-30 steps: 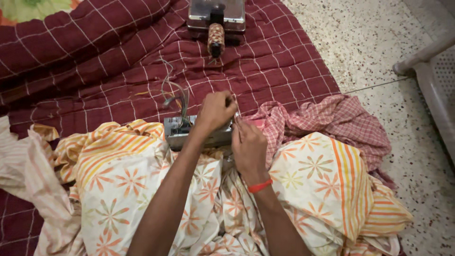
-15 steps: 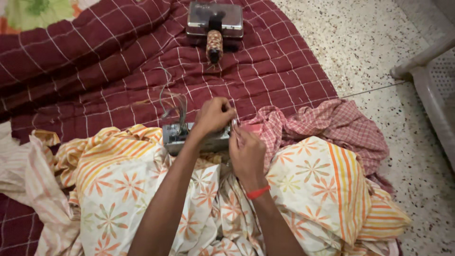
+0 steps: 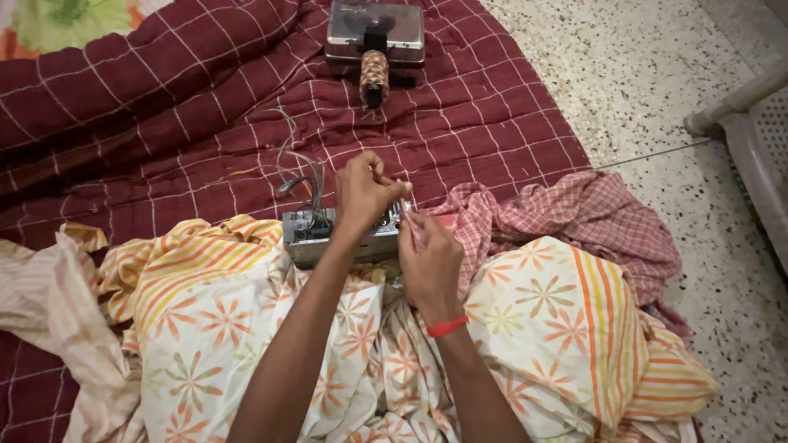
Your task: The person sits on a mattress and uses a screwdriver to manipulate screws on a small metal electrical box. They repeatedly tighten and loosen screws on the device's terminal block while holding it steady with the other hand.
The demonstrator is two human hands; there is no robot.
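A dark red checked quilt [image 3: 164,107] covers the floor, with speckled floor [image 3: 657,82] to its right. Nearer than the quilt lies a floral cloth [image 3: 246,328] with orange stripes; a red checked cloth [image 3: 574,213] sits just right of the grey box [image 3: 308,238]. That box, a small metal unit with wires [image 3: 295,168] rising from its far side, rests on the floral cloth's far edge. It looks rigid and fairly light; its flat sides seem the safest grip, since the thin wires probably bend and pull loose easily. Beyond the box stands a metal device [image 3: 373,33] with a wrapped handle. The left hand [image 3: 365,193] pinches something small above the box; the right hand [image 3: 427,258] is closed on a thin item beside it, too small to identify.
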